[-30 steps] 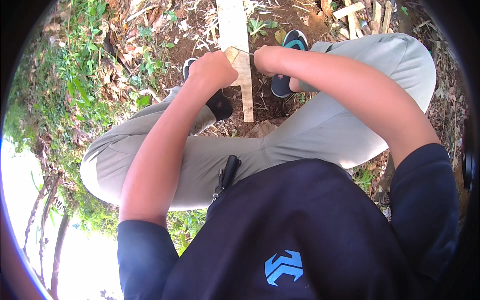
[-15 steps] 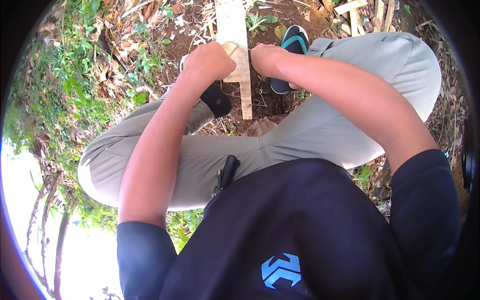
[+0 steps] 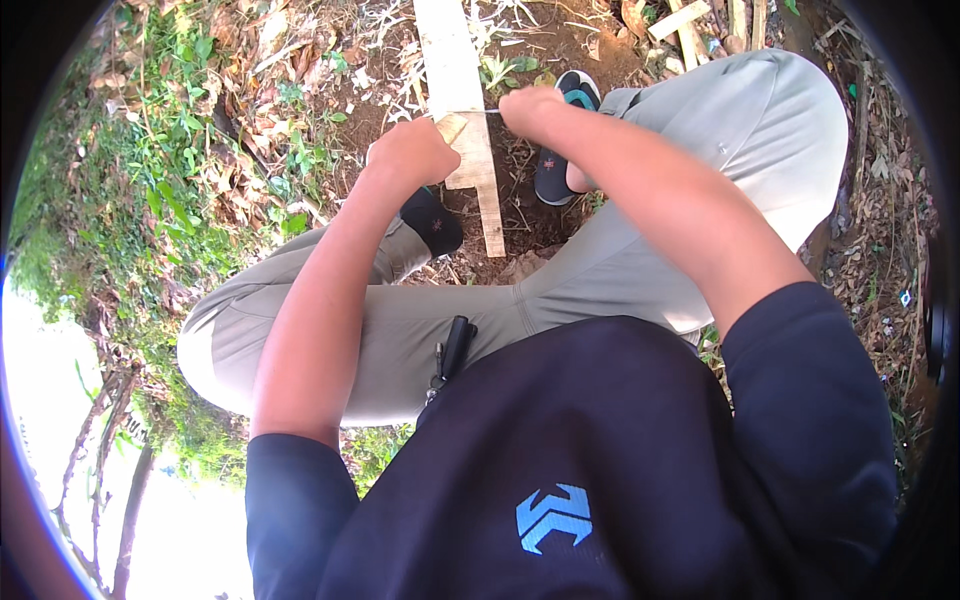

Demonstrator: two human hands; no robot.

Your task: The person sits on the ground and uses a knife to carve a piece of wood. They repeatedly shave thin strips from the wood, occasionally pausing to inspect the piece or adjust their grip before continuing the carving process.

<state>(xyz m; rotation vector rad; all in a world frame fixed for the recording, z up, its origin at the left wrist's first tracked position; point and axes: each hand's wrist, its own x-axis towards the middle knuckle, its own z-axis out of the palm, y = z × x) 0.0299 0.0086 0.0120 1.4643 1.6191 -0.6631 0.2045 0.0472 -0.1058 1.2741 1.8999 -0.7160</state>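
A long, flat, pale wooden board [image 3: 450,50] runs down from the upper edge of the view, its lower end slanting slightly right; its left edge steps inward near that end, leaving a narrow strip as a tail. Across the board, near the left hand [image 3: 412,152], sits a small yellowish wooden piece [image 3: 453,126], tilted and partly hidden by the fist. A thin, straight, light-coloured rod [image 3: 488,111] spans the board's width just above, its right end reaching the right hand [image 3: 530,108]; its material cannot be told.

The board [image 3: 454,75] runs out of view above.
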